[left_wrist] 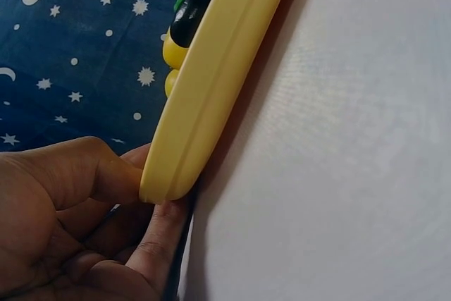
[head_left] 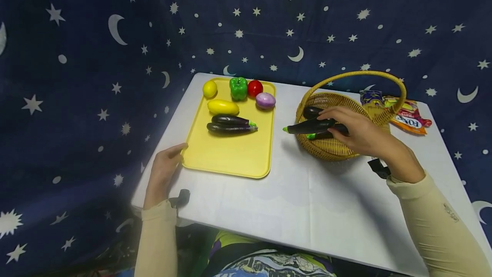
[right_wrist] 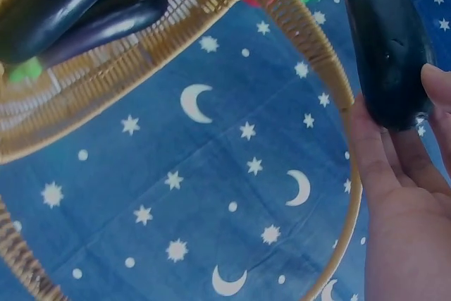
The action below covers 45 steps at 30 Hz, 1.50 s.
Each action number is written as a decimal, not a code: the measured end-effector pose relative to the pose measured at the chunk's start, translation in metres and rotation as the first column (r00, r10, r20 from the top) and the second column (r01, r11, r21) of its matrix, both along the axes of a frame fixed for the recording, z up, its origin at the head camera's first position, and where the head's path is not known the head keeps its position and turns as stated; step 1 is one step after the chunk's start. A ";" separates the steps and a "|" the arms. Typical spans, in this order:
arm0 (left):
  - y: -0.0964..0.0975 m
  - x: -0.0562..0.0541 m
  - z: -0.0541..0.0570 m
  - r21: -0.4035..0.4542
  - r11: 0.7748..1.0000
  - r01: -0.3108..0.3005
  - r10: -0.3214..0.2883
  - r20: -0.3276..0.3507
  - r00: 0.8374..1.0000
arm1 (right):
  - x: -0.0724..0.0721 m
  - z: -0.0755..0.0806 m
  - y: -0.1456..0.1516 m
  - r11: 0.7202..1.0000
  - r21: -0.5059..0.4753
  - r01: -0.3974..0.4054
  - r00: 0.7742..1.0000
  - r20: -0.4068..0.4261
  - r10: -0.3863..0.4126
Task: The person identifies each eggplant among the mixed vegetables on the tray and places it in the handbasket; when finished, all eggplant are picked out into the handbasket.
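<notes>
Pinching a long blackish eggplant (head_left: 306, 127), this right hand (head_left: 356, 132) is over a tan wicker basket (head_left: 326, 153), left hand (head_left: 163, 169) just gripping a rectangular yellow tray (head_left: 226, 157).

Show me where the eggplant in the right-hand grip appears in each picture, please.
Head: the held eggplant is right of centre, over the left rim of the basket.
Left wrist: not in it; the other eggplant there lies on the tray.
Right wrist: upper right, just right of the basket's handle.
Landmark in all three: the blue cloth with moons and stars.
</notes>
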<state>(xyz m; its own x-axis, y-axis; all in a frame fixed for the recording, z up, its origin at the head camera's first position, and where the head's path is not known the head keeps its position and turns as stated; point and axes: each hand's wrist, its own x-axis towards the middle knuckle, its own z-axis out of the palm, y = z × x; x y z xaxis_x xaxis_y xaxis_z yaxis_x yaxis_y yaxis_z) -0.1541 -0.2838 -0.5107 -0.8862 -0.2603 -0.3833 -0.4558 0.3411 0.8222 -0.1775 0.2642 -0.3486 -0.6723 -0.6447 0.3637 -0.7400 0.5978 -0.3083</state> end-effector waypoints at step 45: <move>-0.003 0.001 -0.005 0.022 1.000 0.010 -0.009 -0.016 1.000 | -0.078 -0.035 0.056 0.900 0.401 0.173 0.926 0.246 -0.288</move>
<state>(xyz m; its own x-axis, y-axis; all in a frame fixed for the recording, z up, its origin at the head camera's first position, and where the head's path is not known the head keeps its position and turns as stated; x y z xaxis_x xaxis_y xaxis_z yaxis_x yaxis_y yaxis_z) -0.1529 -0.2872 -0.5156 -0.8945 -0.2434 -0.3750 -0.4397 0.3271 0.8365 -0.2553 0.3198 -0.3834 -0.8562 -0.5062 -0.1032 -0.4778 0.8518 -0.2147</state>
